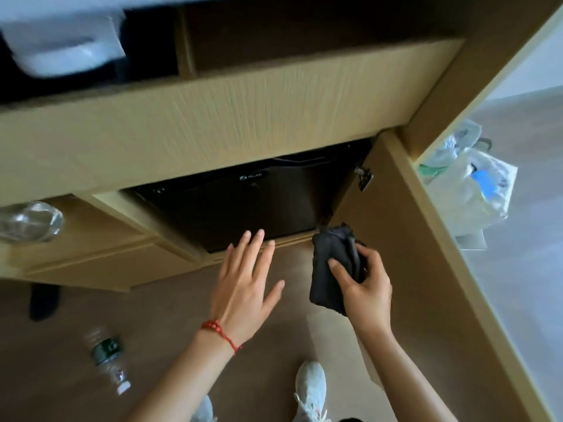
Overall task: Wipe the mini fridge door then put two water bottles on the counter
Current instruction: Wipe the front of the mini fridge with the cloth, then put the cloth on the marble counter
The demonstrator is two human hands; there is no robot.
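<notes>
**Under the counter, cloth not on the door yet**

Under the wooden counter (213, 117) sits the black mini fridge (243, 205), its door shut and facing me. My left hand (243, 287) is spread wide and empty, my right hand (362, 287) bunches a dark cloth (332, 269). One water bottle (108, 357) lies on the floor. I reckon a balled-up cloth could smear, not wipe.
</notes>
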